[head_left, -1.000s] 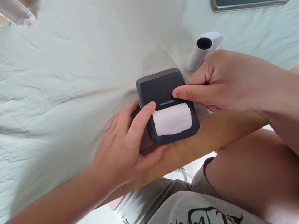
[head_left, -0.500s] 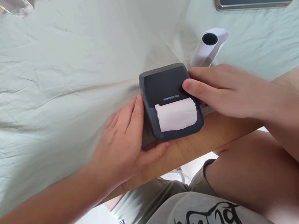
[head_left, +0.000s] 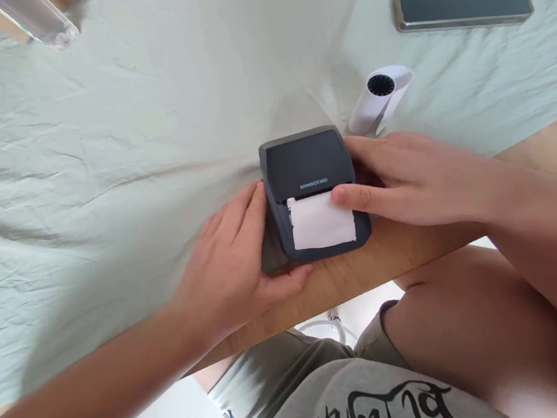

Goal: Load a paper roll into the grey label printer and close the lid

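1. Left hand point(head_left: 230, 248): open, back uppermost; fingers extended along the printer's left side, thumb stretched apart below its near edge. Forearm enters from lower left.
2. Right hand point(head_left: 410, 177): thumb straight, its tip on the paper strip; index finger along the printer's right side, lower fingers partly hidden. Whether it grips, cannot tell. Forearm enters from the right.
3. Printer point(head_left: 306, 159): black, marked NIIMBOT; between both hands, at the front edge of the counter point(head_left: 341, 272), wooden.
4. Paper strip point(head_left: 320, 224): white, ragged-edged, lying over the printer's near part.
5. Cloth point(head_left: 147, 116): pale green, creased, covering the counter beyond.
6. White cylinder point(head_left: 361, 116): dark round end, just beyond the right hand.
7. Dark oblong slab point(head_left: 461, 1): clear-edged, upper right.
8. Transparent object point(head_left: 36, 22): upper left, cut by the frame.
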Demonstrator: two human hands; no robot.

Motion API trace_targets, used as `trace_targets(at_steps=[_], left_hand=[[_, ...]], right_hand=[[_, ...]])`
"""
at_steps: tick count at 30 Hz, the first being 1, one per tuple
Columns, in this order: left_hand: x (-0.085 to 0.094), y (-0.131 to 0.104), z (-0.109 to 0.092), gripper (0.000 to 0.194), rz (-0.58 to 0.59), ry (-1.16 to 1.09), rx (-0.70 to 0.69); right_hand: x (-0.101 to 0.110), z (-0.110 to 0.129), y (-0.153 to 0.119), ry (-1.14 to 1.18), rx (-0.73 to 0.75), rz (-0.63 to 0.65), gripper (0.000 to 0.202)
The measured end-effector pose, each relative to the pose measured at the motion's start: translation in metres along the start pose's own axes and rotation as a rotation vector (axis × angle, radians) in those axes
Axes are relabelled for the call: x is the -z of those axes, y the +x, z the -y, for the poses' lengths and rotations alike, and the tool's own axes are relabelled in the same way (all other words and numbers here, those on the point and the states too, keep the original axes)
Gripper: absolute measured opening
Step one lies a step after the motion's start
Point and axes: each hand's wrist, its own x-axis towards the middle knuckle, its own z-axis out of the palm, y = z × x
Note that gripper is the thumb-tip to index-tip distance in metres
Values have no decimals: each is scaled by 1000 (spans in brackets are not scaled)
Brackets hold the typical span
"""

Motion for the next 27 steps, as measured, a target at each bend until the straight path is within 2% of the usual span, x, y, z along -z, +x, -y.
trace_targets(at_steps=[4, 9, 14, 17, 21, 24, 27], left_hand=[[-1, -4, 6, 102, -9, -20, -21], [-2, -7, 5, 96, -22, 56, -84], [-3, -11, 5, 102, -44, 107, -136], [-2, -13, 4, 101, -59, 112, -145], [-2, -11, 1, 93, -109, 136, -156], [-4, -11, 0, 90, -116, 153, -156], [-6, -13, -1, 92, -87, 121, -137]], right_hand=[[5, -5, -4, 64, 39, 8, 60], [14, 10, -8, 75, 39, -215, 53], [25, 25, -5, 15, 167, -414, 30], [29, 25, 3, -41, 180, -366, 29], [26, 24, 17, -136, 294, -329, 25], [26, 33, 29, -322, 273, -150, 17], [30, 49, 41, -444, 202, 38, 20]])
